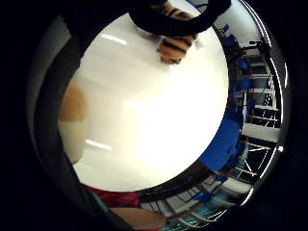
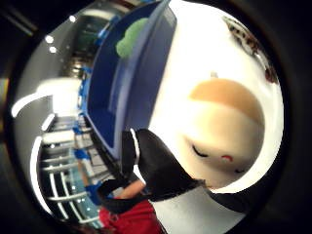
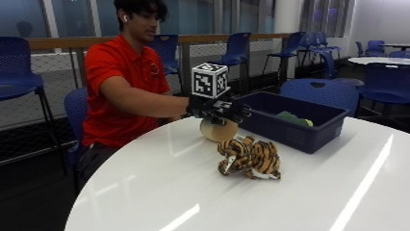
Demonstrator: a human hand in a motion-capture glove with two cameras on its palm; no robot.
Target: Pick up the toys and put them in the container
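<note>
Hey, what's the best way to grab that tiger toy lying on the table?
Grip the tiger toy across its striped back, coming straight down from above. It lies low on the white table with open space all around, and its body is the widest part, so fingers can likely close around its flanks.

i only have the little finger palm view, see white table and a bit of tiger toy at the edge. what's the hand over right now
Observer: The gloved right hand is above a round cream toy with a tan top, beside the blue container.
Operator: is it gripping it yet
Observer: Can't tell; the outside view hides the fingers' contact, and the thumb view only shows the toy's face close up.
Operator: anything in the container already
Observer: Yes, a green toy lies inside.
Operator: where's the tiger
Observer: The tiger toy lies on the table, nearer the outside camera than the round toy.
</note>
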